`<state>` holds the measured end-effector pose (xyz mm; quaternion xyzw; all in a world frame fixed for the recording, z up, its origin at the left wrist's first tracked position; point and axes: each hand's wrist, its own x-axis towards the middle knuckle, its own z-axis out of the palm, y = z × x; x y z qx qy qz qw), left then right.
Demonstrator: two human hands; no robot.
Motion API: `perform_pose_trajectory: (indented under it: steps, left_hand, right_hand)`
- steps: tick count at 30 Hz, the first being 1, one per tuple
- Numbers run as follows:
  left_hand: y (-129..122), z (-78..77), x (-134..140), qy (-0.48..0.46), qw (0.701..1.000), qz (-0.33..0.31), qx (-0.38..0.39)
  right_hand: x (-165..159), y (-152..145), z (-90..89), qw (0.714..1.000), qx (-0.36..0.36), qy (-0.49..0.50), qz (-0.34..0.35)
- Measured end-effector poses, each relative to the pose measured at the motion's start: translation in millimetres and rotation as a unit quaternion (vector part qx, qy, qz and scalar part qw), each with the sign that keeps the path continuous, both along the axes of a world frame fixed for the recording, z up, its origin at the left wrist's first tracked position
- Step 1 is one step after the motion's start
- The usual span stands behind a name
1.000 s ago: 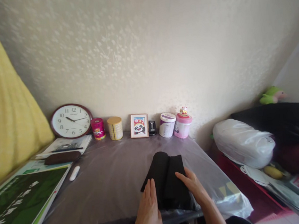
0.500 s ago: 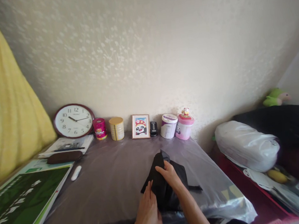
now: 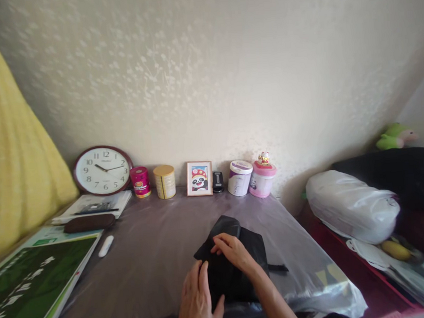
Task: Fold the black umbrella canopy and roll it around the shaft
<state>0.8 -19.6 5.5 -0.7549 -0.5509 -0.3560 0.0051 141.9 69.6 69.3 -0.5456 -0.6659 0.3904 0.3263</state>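
Your black cloth item [image 3: 230,281] lies on the plastic-covered table [image 3: 150,263] right under your fingers, most of it between them and running on to the right beneath your right wrist. Your left hand [image 3: 198,296] has its fingers stretched out along the near left edge, thumb spread away from them, not closed around anything. Your right hand [image 3: 233,251] lies over the upper part with its fingers curled; whether they pinch a layer, you cannot tell from here. A folded flap [image 3: 225,225] stands up just beyond those fingertips, and a thin strap [image 3: 278,268] pokes out to the right of your right wrist.

Expect it to be light, soft and limp, with no stiffness to hold a crease and nothing fragile about it. The shiny plastic below may let it slide, so your left fingers serve best flat on the near left edge as an anchor. Take the flap by its far rim, thumb against fingertips, catching all the layers together; the loose strap could easily snag or trail.
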Motion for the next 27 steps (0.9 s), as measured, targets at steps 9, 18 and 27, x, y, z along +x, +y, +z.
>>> perform_pose_trajectory:
  steps: [9, 18, 27]
  left_hand:
    - [8.4, 12.2, 14.2, 0.081, 0.974, -0.089, -0.190]
    - [5.3, 18.6, 20.2, 0.078, 0.960, -0.094, -0.253]
    - [6.6, 17.0, 23.9, 0.058, 0.949, -0.090, -0.296]
  right_hand:
    - [-2.5, -18.3, 3.2, 0.972, 0.145, -0.175, 0.057]
    - [10.5, -5.5, -8.4, 0.937, 0.255, -0.198, 0.135]
    - [26.3, 48.1, -19.8, 0.926, 0.248, -0.273, 0.074]
